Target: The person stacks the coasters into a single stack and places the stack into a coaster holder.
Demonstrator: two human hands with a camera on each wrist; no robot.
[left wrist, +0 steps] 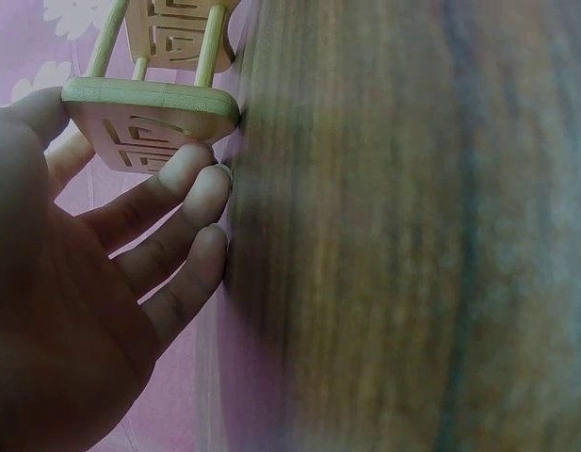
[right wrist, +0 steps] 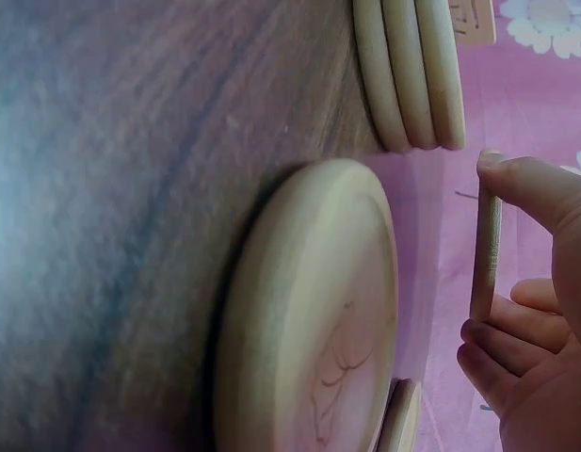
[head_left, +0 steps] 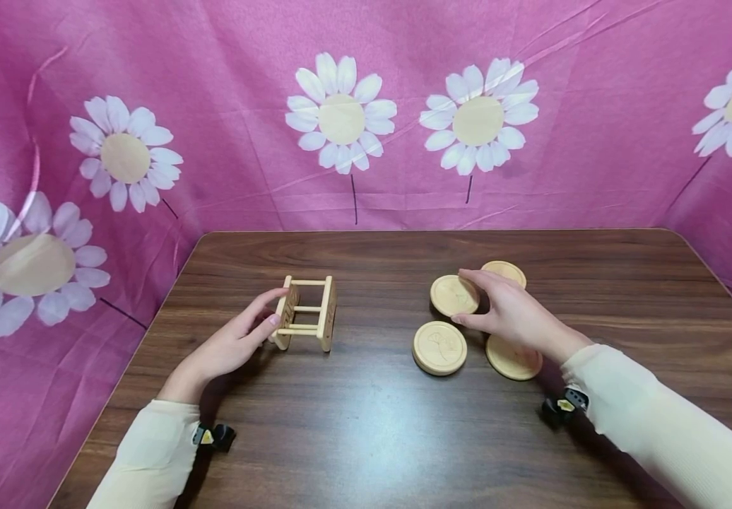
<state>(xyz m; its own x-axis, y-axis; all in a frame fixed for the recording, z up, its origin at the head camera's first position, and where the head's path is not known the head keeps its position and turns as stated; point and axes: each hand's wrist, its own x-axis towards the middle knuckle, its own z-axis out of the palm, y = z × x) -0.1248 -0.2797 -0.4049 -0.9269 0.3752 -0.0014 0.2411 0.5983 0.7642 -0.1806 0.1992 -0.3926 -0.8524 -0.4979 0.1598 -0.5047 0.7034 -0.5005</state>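
A small wooden coaster rack (head_left: 305, 309) with slotted side panels and thin rods stands on the table at left. My left hand (head_left: 226, 344) holds its left panel (left wrist: 139, 132) by the edges, thumb and forefinger apart, and the other fingers lie near the table. At right, my right hand (head_left: 512, 304) pinches a round wooden coaster (head_left: 453, 295) between thumb and fingers; the right wrist view shows this coaster (right wrist: 487, 250) edge-on, raised off the table. Nearer me lies a stack of coasters (head_left: 439, 348), three thick (right wrist: 408, 75). Beneath the right hand is another engraved coaster (head_left: 514, 359), partly covered.
One more coaster (head_left: 504, 271) lies behind the right hand, partly hidden by it. All stand on a dark wood-grain table (head_left: 366, 438). A pink cloth (head_left: 404, 198) with white daisies hangs behind and beside the table.
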